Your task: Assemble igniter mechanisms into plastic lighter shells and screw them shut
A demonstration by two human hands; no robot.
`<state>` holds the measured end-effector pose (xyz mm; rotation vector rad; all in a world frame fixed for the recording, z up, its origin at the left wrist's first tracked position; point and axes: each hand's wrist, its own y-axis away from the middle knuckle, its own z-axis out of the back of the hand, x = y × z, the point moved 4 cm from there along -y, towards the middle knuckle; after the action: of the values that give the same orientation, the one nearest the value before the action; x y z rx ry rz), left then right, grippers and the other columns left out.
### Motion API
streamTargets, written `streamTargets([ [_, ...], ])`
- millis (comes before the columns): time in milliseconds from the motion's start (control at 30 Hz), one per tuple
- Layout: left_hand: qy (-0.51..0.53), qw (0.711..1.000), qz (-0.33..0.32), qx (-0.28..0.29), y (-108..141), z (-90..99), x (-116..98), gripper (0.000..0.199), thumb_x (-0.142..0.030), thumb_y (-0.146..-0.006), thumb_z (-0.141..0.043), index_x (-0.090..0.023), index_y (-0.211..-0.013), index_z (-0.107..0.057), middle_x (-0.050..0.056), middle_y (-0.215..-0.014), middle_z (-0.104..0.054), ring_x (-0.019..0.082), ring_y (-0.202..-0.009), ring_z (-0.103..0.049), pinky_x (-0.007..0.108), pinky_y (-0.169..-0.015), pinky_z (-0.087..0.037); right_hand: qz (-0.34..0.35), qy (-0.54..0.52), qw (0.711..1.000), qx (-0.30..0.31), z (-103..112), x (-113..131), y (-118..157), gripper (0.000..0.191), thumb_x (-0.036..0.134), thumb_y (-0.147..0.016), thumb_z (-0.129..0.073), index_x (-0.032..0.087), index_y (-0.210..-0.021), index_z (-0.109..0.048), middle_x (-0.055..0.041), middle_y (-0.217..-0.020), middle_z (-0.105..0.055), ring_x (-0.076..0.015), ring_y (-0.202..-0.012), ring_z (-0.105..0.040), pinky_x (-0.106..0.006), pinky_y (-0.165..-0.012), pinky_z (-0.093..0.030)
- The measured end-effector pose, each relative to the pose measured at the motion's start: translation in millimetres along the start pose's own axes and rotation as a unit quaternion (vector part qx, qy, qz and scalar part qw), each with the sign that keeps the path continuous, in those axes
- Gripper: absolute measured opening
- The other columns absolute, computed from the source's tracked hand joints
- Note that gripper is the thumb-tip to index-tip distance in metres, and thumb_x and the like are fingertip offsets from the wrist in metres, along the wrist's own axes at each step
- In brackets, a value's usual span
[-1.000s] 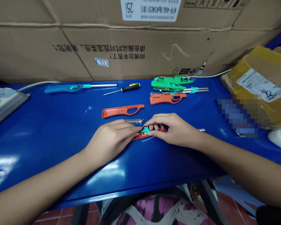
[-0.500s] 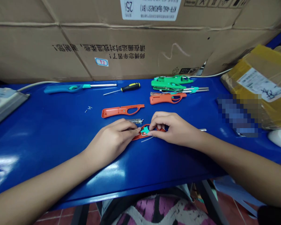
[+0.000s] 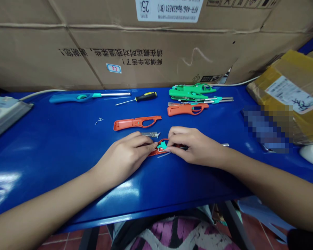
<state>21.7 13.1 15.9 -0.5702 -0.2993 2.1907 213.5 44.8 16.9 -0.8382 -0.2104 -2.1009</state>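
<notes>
An orange plastic lighter shell [image 3: 156, 151] lies low on the blue table, under both my hands and mostly hidden by them. My left hand [image 3: 125, 156] grips its left end with the fingertips. My right hand [image 3: 190, 146] pinches a small teal plastic piece [image 3: 162, 146] seated in the shell. Just above my left fingers lies a metal-and-clear lighter tube [image 3: 150, 134]. A thin metal wire [image 3: 163, 155] rests below the shell, near my right fingertips.
Farther back lie an orange shell [image 3: 137, 122], an orange lighter body [image 3: 187, 109], green lighter parts [image 3: 190, 92], a teal utility lighter [image 3: 88, 97] and a yellow-handled screwdriver [image 3: 146, 97]. A cardboard box [image 3: 146, 59] walls the table's back; a taped parcel [image 3: 284, 93] sits right.
My right hand has shifted slightly, its fingers closing in over the teal piece and shell. My left hand and the surrounding parts stay in nearly the same place.
</notes>
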Motion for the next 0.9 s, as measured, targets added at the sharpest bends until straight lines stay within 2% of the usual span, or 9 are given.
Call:
streamTargets([
  [200,0.009,1.000,0.001,0.003,0.0,-1.4,1.6,0.020,-0.018,-0.098,-0.057,-0.015,-0.108,-0.075,0.009,-0.103,-0.073,0.021,-0.091,-0.067,0.035,-0.079,-0.059,-0.015,-0.037,0.999,-0.012,6.1,-2.5,-1.1,0.013,0.018,-0.094,-0.063,0.015,-0.084,-0.071,-0.0033,-0.088,-0.064,-0.0115,-0.076,-0.060,-0.025,-0.070,-0.045],
  [500,0.035,0.999,-0.001,-0.004,2.1,-1.1,4.4,0.020,-0.015,-0.097,-0.059,-0.013,-0.111,-0.074,0.010,-0.104,-0.073,0.021,-0.093,-0.067,0.035,-0.081,-0.058,0.007,-0.030,0.999,0.041,19.6,0.6,3.1,0.016,0.012,-0.092,-0.060,0.015,-0.095,-0.075,-0.0064,-0.097,-0.070,-0.0144,-0.085,-0.066,-0.028,-0.080,-0.051],
  [733,0.051,0.998,0.001,-0.034,-0.9,0.0,4.5,0.017,-0.013,-0.096,-0.061,-0.012,-0.104,-0.076,0.009,-0.098,-0.074,0.018,-0.088,-0.069,0.031,-0.079,-0.059,0.046,-0.019,0.999,0.019,15.8,-4.7,2.9,0.017,0.009,-0.094,-0.060,0.014,-0.093,-0.075,-0.0062,-0.093,-0.069,-0.0136,-0.084,-0.065,-0.027,-0.080,-0.051],
  [900,0.052,0.998,0.007,-0.043,-1.7,0.4,5.6,0.016,-0.013,-0.095,-0.063,-0.010,-0.103,-0.076,0.010,-0.097,-0.075,0.018,-0.089,-0.071,0.031,-0.081,-0.060,0.029,-0.045,0.999,0.007,14.4,-7.4,1.3,0.014,0.010,-0.092,-0.063,0.015,-0.093,-0.076,-0.0052,-0.092,-0.071,-0.0123,-0.082,-0.066,-0.025,-0.077,-0.052],
])
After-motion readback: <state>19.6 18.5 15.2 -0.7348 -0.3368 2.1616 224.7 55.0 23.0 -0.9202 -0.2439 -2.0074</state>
